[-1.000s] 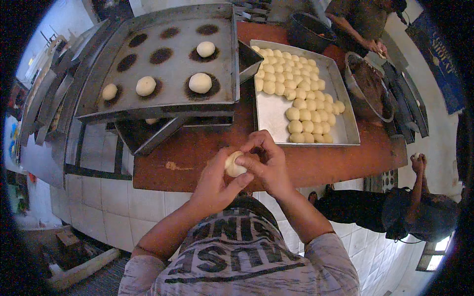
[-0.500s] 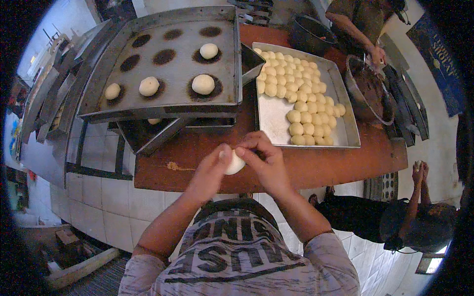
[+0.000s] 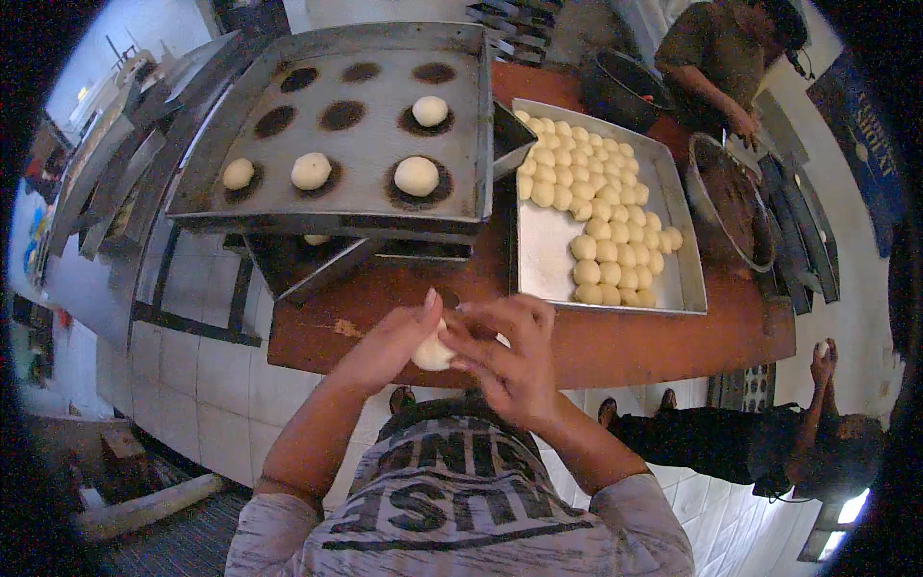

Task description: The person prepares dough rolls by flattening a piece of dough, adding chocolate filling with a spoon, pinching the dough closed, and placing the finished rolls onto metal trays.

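Observation:
Close in front of my body, above the table's near edge, I hold a pale dough ball (image 3: pixel 435 352) between both hands. My left hand (image 3: pixel 385 344) cups it from the left, thumb pointing up. The bent fingers of my right hand (image 3: pixel 510 354) press on it from the right and partly cover it. Ahead to the left, a dark metal baking tray (image 3: pixel 332 219) carries several round dough balls (image 3: pixel 416 177), each on a dark greased spot; other spots are bare. To the right, a light metal tray (image 3: pixel 555 252) holds rows of smaller yellowish dough balls (image 3: pixel 610 232).
More trays (image 3: pixel 322 269) lie stacked under the baking tray on the brown table (image 3: pixel 673 344). At the right stands a large bowl of dark brown filling (image 3: pixel 735 197), with a co-worker (image 3: pixel 711 72) behind it. A black bucket (image 3: pixel 625 87) is at the back. Another person (image 3: pixel 817 452) stands at the right.
My hands have come slightly nearer my body with the dough ball. The right fingers have moved from pinching its top to lying over its side. The whole view has shifted a little.

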`<act>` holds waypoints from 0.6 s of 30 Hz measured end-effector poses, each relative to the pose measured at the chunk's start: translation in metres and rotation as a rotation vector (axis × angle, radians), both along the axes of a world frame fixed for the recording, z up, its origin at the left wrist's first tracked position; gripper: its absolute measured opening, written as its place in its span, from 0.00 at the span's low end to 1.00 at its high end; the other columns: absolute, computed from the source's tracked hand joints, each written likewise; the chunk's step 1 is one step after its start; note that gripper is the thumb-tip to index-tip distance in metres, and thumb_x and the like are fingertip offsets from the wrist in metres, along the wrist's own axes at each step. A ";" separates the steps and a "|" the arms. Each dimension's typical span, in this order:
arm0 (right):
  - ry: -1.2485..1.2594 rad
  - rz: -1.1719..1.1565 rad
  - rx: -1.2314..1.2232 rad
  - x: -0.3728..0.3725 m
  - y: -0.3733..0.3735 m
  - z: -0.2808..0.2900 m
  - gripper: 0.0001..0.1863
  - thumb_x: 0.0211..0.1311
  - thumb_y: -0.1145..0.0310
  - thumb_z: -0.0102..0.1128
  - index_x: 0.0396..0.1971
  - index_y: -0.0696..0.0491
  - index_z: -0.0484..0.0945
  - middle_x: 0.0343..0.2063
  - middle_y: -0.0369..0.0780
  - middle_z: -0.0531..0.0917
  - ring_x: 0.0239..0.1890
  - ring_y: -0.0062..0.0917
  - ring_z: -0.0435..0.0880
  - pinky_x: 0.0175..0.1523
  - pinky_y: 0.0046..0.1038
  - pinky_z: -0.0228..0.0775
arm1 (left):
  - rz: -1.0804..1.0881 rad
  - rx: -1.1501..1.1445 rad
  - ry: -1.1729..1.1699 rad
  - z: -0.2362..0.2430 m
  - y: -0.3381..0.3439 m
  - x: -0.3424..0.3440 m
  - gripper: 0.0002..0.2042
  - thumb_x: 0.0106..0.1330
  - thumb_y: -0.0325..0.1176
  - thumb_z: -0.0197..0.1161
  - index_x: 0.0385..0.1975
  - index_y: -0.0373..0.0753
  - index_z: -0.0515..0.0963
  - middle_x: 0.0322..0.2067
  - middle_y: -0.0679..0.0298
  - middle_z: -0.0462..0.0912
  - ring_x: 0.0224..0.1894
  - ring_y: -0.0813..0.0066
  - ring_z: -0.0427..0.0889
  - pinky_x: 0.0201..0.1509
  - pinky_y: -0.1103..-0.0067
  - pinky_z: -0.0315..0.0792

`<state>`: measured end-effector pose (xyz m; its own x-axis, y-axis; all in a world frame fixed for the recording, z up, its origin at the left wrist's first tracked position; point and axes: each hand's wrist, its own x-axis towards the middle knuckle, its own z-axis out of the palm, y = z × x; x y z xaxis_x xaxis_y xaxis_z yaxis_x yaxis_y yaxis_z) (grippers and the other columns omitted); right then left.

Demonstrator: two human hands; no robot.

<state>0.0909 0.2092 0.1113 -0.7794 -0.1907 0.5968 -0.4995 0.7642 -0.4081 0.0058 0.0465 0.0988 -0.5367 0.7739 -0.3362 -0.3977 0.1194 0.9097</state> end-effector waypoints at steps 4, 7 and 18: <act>-0.162 0.254 -0.207 0.000 -0.015 0.001 0.09 0.44 0.75 0.65 0.29 0.55 0.78 0.34 0.39 0.76 0.36 0.28 0.74 0.41 0.26 0.66 | -0.035 0.091 0.153 0.017 0.006 0.004 0.39 0.61 0.65 0.21 0.59 0.40 0.59 0.56 0.53 0.65 0.57 0.63 0.65 0.62 0.71 0.56; -0.515 0.304 -0.423 -0.007 -0.022 0.007 0.06 0.46 0.75 0.64 0.24 0.55 0.75 0.31 0.38 0.75 0.34 0.25 0.75 0.37 0.24 0.68 | 0.180 0.431 -0.303 0.019 0.011 -0.005 0.43 0.57 0.69 0.24 0.62 0.39 0.53 0.57 0.53 0.63 0.59 0.64 0.62 0.62 0.71 0.55; -0.772 0.168 -1.020 -0.045 -0.024 -0.009 0.11 0.52 0.72 0.58 0.37 0.56 0.74 0.35 0.37 0.78 0.37 0.24 0.77 0.43 0.26 0.69 | 0.620 0.148 0.761 0.016 0.008 0.008 0.16 0.49 0.35 0.69 0.33 0.38 0.70 0.40 0.61 0.67 0.43 0.73 0.69 0.46 0.77 0.65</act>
<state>0.0455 0.1855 0.1026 -0.9970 -0.0469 -0.0612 0.0661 -0.1106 -0.9917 0.0136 0.0542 0.1152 -0.8934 0.2899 0.3433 0.3449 -0.0471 0.9375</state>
